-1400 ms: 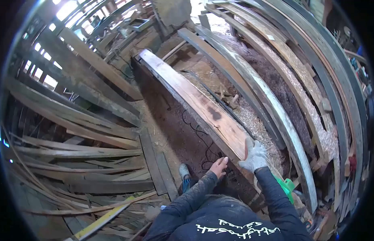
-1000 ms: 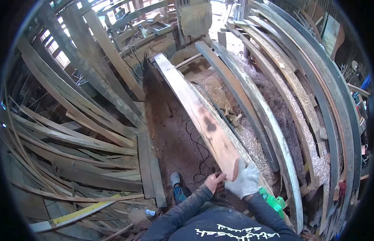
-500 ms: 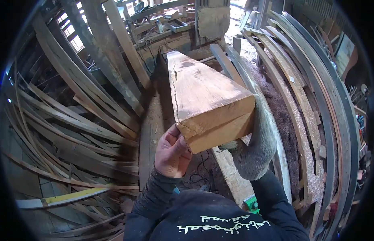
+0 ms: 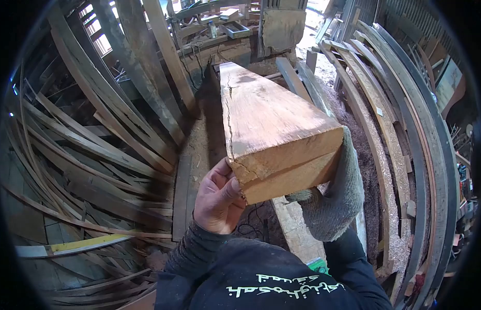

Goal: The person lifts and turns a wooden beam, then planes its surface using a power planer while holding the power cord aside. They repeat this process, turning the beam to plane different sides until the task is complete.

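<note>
Lifting beam (image 4: 266,124), curved planks (image 4: 95,144) crowding left

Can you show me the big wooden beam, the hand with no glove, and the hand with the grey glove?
Thick pale wooden beam (image 4: 266,119): head view, on its top face.
Bare left hand (image 4: 215,199): head view, on its back.
Grey knitted glove on right hand (image 4: 336,199): head view, on the palm side.

Woodworking workshop: stacked planks (image 4: 85,139), sawdust (image 4: 354,139).

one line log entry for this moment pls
left hand: bare, grip on plank end | right hand: gloved, under plank end | plank: near end raised, cracked | around: stacked boards, sawdust
</note>
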